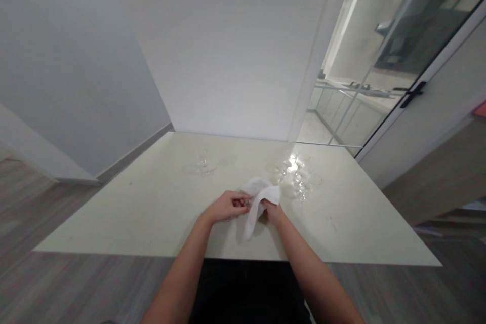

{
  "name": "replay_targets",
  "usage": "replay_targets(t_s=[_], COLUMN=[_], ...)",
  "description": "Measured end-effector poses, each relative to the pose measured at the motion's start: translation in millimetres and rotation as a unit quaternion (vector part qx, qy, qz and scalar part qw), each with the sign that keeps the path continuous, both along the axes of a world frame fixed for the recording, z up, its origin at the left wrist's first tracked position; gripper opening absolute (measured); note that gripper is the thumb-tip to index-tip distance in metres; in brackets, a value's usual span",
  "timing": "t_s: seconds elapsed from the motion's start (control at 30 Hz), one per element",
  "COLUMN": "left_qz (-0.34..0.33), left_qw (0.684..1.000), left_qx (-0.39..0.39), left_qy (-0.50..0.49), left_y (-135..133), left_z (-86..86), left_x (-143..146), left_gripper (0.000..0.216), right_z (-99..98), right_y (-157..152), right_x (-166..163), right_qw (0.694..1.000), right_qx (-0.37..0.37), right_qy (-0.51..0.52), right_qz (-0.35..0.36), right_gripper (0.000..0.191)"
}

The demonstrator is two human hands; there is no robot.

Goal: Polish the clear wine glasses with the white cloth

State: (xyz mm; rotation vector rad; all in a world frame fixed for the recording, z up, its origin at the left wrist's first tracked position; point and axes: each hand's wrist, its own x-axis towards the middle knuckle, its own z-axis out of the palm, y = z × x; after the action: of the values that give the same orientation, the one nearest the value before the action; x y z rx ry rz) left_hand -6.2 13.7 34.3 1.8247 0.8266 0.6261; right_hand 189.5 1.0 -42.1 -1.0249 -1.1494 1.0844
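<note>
Close to the table's near edge, a white cloth [261, 194] is bunched between my two hands. My right hand [272, 212] grips the cloth from the right, its fingers partly covered by the folds. From the left, my left hand [230, 206] is closed, with its fingertips pinching a small clear, shiny object [248, 202]. The cloth hides most of that object, so its kind cannot be made out. One strip of cloth hangs down toward me.
On the pale table [144, 212], a cluster of several clear, glassy objects [299, 182] lies beyond my right hand under a bright reflection. A smaller clear group [203, 163] lies at back left. A white wall [231, 71] and a glass-paned door with a black handle [413, 93] stand behind.
</note>
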Motion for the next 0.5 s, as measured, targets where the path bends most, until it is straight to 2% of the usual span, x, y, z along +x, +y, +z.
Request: replay_targets(t_s=[0.07,0.2,0.33,0.43,0.5], left_qz=[0.002,0.072,0.123,0.178,0.203], left_qw=[1.000,0.995,0.981,0.960,0.956], left_qx=[-0.021,0.009,0.110,0.197,0.201], left_qy=[-0.015,-0.064,-0.105,-0.085,-0.070], left_y=[-0.6,3.0,-0.3,-3.8,-1.8], left_z=[-6.0,-15.8,-16.3,-19.6,-25.0], left_x=[3.7,2.1,3.5,9.0,12.3], left_gripper=[0.039,0.041,0.038,0.027,0.022], right_z=[0.8,1.2,2.1,6.1,7.6], right_y=[-0.5,2.0,7.6,6.3,1.4], right_x=[5.7,7.5,-0.2,-2.1,-1.0], right_qw=[1.000,0.997,0.995,0.987,0.987], right_qx=[-0.028,-0.064,-0.069,-0.095,-0.108], right_qy=[-0.001,-0.046,0.003,0.055,0.045], right_qz=[-0.006,-0.001,-0.075,-0.116,-0.112], right_gripper=[0.039,0.038,0.040,0.044,0.046])
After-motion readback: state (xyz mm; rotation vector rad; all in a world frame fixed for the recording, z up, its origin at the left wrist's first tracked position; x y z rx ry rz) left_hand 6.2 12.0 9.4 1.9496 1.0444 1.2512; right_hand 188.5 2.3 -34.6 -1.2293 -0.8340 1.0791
